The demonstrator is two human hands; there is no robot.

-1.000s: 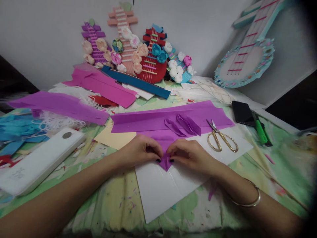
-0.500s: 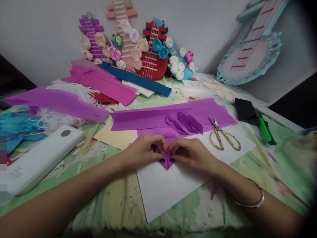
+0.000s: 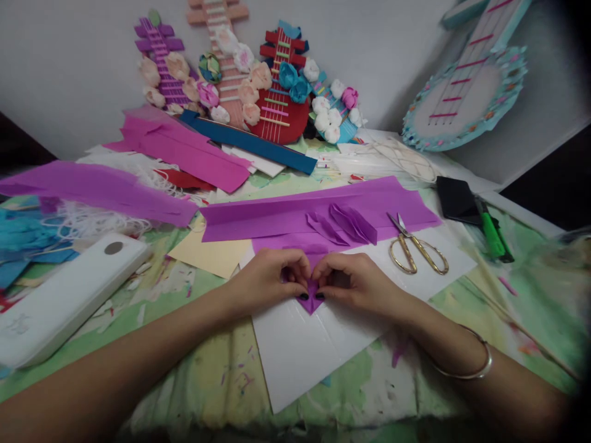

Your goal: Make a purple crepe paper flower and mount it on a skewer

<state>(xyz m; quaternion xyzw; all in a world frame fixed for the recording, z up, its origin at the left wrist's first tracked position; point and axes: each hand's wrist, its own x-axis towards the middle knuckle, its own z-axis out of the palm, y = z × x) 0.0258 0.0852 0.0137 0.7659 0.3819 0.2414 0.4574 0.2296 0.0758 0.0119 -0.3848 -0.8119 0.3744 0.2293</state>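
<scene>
Between my two hands is a small folded piece of purple paper [image 3: 312,304], its point toward me, over a white board [image 3: 300,363]. My left hand [image 3: 272,275] pinches its left edge with thumb and fingers. On the opposite edge my right hand [image 3: 357,282] pinches it the same way, close to the left. Just beyond the hands, folded purple pieces [image 3: 353,224] lie on a long strip of purple paper [image 3: 258,215]. Gold-handled scissors [image 3: 410,246] rest on the board to the right, blades partly spread and pointing away.
A white box-like device [image 3: 69,301] and another purple sheet [image 3: 101,191] lie at left. A green cutter [image 3: 493,234] and a black phone-like object [image 3: 457,200] sit at right. Decorated paper instruments [image 3: 281,111] lean against the wall behind pink paper [image 3: 184,147].
The view has shifted slightly, so the background sits a little further left and higher. Both hands keep their pinch on the purple paper, with hardly any movement.
</scene>
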